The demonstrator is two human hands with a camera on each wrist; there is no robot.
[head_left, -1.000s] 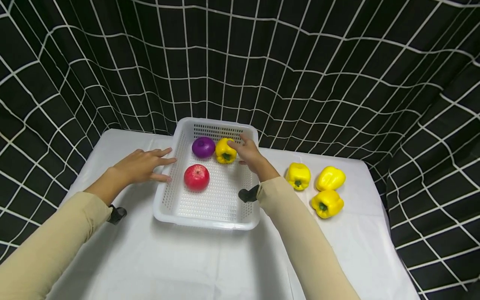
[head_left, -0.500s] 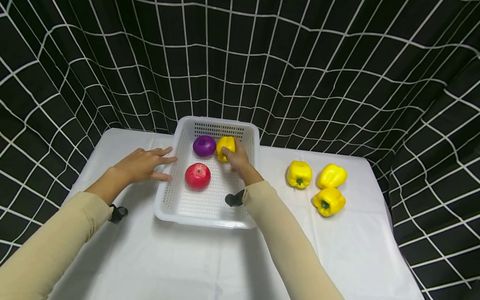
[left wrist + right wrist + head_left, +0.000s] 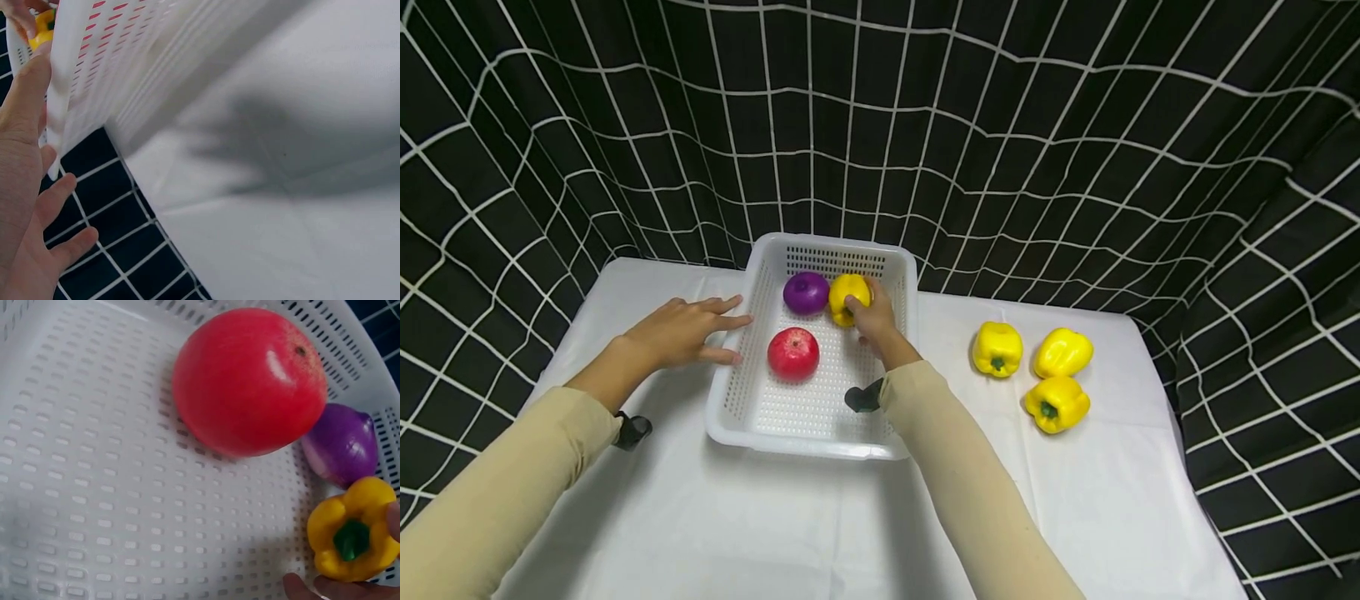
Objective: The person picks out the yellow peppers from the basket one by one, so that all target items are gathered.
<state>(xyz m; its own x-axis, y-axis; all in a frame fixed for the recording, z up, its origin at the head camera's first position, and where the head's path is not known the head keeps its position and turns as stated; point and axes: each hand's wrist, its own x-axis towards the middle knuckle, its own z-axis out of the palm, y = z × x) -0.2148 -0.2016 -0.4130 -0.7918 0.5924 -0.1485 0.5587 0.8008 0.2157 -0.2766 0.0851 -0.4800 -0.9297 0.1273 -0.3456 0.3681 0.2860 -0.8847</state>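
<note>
A white perforated plastic basket [image 3: 812, 447] stands on the table. My right hand [image 3: 880, 323] reaches into it and grips a yellow bell pepper [image 3: 844, 290], thumb on the near side. In the right wrist view, fingertips touch the pepper [image 3: 331, 531] around its green stem. A purple onion [image 3: 806, 293] sits directly left of the pepper. Nearer to me lies a large round red fruit [image 3: 793, 355]. My left hand [image 3: 679, 332] is at the basket's left rim with fingers spread; in the left wrist view the fingers [image 3: 53, 194] stretch along the basket's outer side.
On the table to the right of the basket lie three more yellow bell peppers [image 3: 997, 349]. A white cloth [image 3: 760, 533] covers the table. Black curtains with a white grid [image 3: 880, 125] hang behind it and along both sides.
My right hand has moved left and closed onto the yellow bell pepper, which stays almost in the same spot. The left hand keeps its place at the rim.
</note>
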